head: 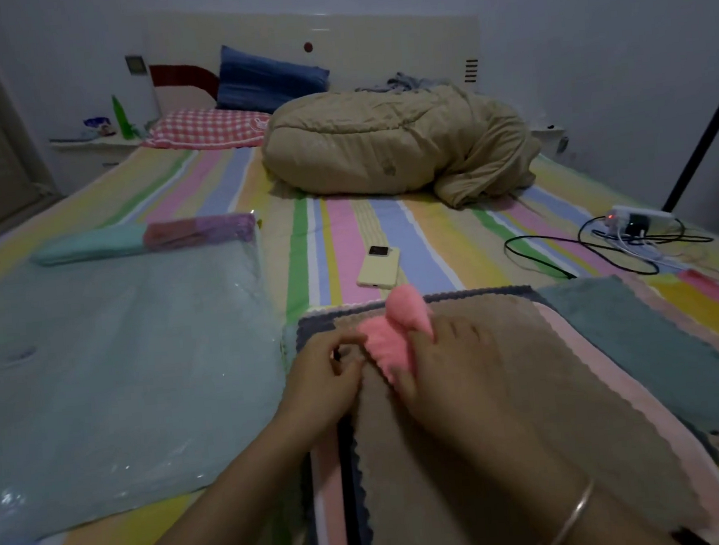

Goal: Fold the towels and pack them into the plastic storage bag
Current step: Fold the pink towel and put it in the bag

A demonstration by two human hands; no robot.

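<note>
Head view: pink towel [395,334] is bunched into a small roll on top of the brown towel [512,432], near centre of the bed.
- Right hand [451,364]: fingers curled over the roll's right side, thumb under it; a firm grip.
- Left hand [327,371]: fingers curled, fingertips meeting at the roll's left edge. It looks like a pinch, but the contact is partly hidden.

Step in hand, as judged: tightening the roll. To do it well:
- Keep both ends level so the roll does not cone; the far end already flares.
- Hold tension with the right hand while the left tucks the loose edge.
- Avoid dragging the brown towel, or the stack under it will shift.

Plastic storage bag [119,360] lies flat to the left, just beside the stack. Three rolled towels [144,239] sit in a row at its far end. I cannot tell where its mouth is.

Around:
- Grey-green towel [657,356] to the right of the stack.
- Phone [379,267] just beyond the stack.
- Power strip [637,216] with its cables [563,256], far right.
- Tan duvet [382,145] beyond.

Nothing lies between the roll and the bag.
</note>
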